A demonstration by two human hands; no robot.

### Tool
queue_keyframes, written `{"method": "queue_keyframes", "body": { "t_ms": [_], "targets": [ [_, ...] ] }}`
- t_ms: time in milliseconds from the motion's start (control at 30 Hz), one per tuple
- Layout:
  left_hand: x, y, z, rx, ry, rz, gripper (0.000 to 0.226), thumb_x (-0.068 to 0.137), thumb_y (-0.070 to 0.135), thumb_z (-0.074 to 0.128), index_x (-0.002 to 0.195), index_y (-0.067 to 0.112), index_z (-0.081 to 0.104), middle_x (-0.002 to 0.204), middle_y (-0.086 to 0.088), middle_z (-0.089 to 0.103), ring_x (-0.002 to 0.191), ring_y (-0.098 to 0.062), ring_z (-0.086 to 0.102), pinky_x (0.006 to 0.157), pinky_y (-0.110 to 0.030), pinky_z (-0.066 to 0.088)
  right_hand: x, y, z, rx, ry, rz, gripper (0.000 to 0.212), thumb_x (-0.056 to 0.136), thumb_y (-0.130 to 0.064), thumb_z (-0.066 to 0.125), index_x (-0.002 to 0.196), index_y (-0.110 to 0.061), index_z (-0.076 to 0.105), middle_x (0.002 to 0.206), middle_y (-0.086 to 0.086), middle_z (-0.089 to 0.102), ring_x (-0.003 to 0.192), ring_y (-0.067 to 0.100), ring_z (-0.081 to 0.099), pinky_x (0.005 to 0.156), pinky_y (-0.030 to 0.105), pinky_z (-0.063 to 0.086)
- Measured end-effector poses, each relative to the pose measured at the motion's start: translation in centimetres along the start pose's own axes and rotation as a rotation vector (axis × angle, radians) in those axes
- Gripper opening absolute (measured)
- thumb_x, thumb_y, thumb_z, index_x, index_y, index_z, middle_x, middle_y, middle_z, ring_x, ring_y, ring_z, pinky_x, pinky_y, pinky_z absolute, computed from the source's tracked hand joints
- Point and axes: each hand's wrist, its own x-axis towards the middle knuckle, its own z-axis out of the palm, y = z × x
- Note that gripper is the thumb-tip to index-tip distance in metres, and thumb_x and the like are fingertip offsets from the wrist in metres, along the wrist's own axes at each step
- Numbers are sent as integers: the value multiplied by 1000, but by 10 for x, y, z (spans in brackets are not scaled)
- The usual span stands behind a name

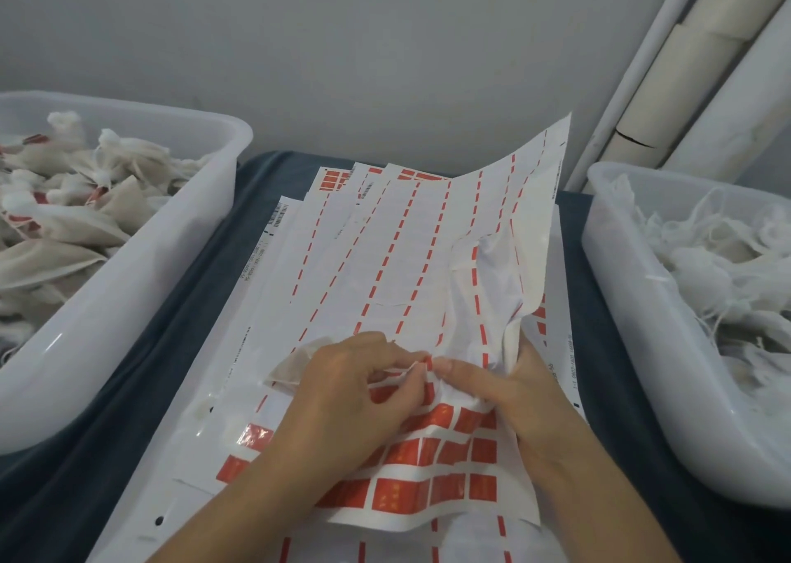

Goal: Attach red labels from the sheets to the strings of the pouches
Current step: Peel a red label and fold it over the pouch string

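Note:
A stack of white label sheets (385,263) lies in the middle; the top sheet is curled up at its right side, and rows of red labels (445,455) remain at its near end. A beige pouch (291,365) lies on the sheet, partly under my left hand (355,395). The fingertips of my left hand pinch a small red label (423,365) with a white string at it. Right beside them, the thumb and fingers of my right hand (509,387) pinch the same label and press the crumpled sheet.
A translucent bin (128,305) at the left holds several pouches with red labels on them. A second bin (633,327) at the right holds pouches with loose white strings. A dark blue cloth (141,391) covers the table. White pipes (685,91) stand at the back right.

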Motion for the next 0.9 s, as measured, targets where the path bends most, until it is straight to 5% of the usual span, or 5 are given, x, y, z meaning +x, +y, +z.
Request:
{"method": "queue_keyframes", "body": {
  "t_ms": [333, 533, 700, 767, 900],
  "targets": [
    [4, -3, -3, -66, 229, -160, 16, 78, 34, 66, 81, 41, 53, 83, 32, 49, 71, 4, 54, 59, -2, 42, 7, -2, -12, -65, -2, 61, 71, 50, -52, 75, 112, -45, 40, 105, -12, 66, 84, 18, 70, 76, 43, 58],
    [3, 9, -14, -86, 402, 145, 18, 79, 48, 58, 81, 30, 59, 75, 29, 52, 71, 16, 53, 57, 4, 37, 11, -4, -7, -514, 367, -179, 115, 49, -65, 66, 129, -59, -17, 153, -17, 5, 140, 18, 20, 109, 41, 29],
    [-3, 6, -6, 12, 321, 340, 11, 73, 24, 70, 80, 15, 71, 83, 19, 56, 79, 2, 55, 65, -3, 47, 5, -5, -6, -215, 365, -433, 24, 68, -74, 51, 86, -58, 55, 100, -38, 55, 90, -8, 59, 70, 0, 41],
    [-3, 5, -5, 14, 306, 355, 13, 73, 25, 70, 78, 13, 72, 81, 18, 56, 78, -3, 56, 65, -6, 48, 4, -6, -6, -110, 131, -268, 29, 68, -67, 47, 65, -45, 66, 74, -26, 65, 68, -8, 63, 45, -1, 39],
    [-3, 4, -3, 61, 252, 406, 24, 76, 31, 57, 77, 12, 73, 72, 11, 64, 76, -4, 55, 65, -8, 47, 3, -4, -8, -51, -127, -189, 28, 67, -56, 57, 68, -33, 74, 75, -11, 72, 67, 10, 69, 51, 7, 47]
  ]
}}
